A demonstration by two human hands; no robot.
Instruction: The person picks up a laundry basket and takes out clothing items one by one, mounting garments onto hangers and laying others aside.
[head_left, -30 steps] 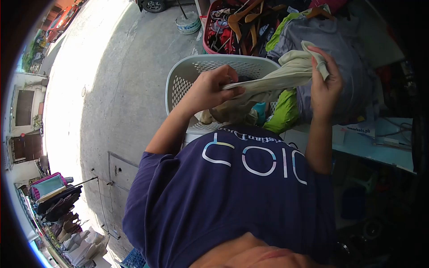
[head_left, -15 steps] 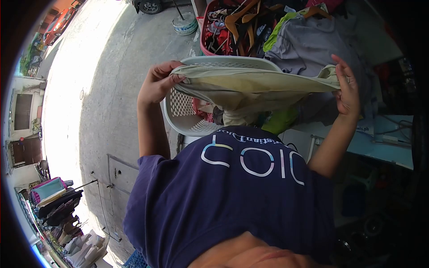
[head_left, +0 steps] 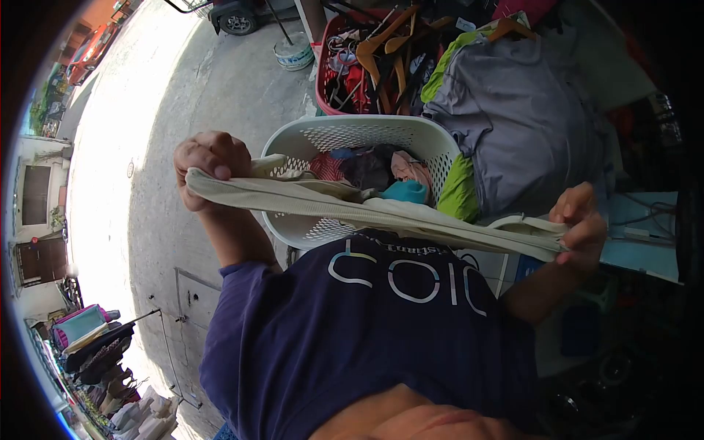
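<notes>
A cream-coloured garment (head_left: 352,209) is stretched in a long narrow band between my two hands, in front of my chest. My left hand (head_left: 213,165) is closed round one end of it, out to the left over the concrete. At the other end, my right hand (head_left: 579,224) grips the cloth between thumb and fingers. Whether it is a shirt or another kind of garment does not show. Just beyond the cloth stands a white laundry basket (head_left: 286,136) with a red checked cloth (head_left: 328,166), dark clothes (head_left: 370,167), a pink piece (head_left: 411,172) and a teal piece (head_left: 405,192) inside.
Behind the white basket is a red basket (head_left: 323,84) holding several wooden and other hangers. Grey garments (head_left: 513,103) and a lime-green one (head_left: 458,192) lie to its right. A pale blue surface (head_left: 642,253) with cables is at far right. A mop bucket (head_left: 293,53) stands farther off.
Both hands have come down and nearer to my body, the left one also outward. The garment, spread wider before, is now pulled into a narrow band, and more of the basket's clothes show.
</notes>
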